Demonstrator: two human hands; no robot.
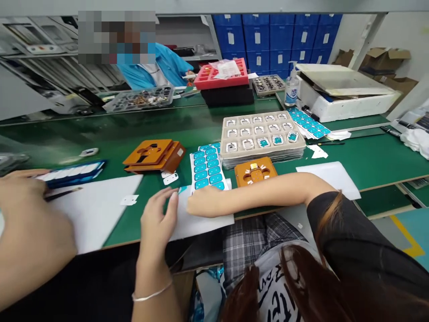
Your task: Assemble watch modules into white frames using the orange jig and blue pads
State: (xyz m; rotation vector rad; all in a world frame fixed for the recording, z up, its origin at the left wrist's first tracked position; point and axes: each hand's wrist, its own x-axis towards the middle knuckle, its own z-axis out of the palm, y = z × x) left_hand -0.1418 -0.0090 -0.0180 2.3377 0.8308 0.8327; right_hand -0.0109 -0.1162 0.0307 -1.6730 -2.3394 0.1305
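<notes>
My left hand (157, 214), with a bracelet on its wrist, is over the bench edge; thumb and finger tips come close together. A small bit of teal (182, 189) shows just past those tips, whether gripped I cannot tell. My right hand (205, 201) is curled, back towards me, over a white sheet (201, 227), its fingers hidden underneath. Just beyond it lies a sheet of teal rounded-rectangle stickers (207, 167). An orange fixture (241, 172) with a recessed centre sits beyond my right forearm. White cut-out pieces (170, 179) lie beyond my left hand.
Stacked trays (231, 154) hold white frames, several with teal faces. Another orange fixture (147, 152) stands left of them. A co-worker's blurred arm (33, 232) reaches over a white foam sheet (97, 214) at left. Opposite sits a person in blue (170, 65). A pump bottle (292, 87) stands behind.
</notes>
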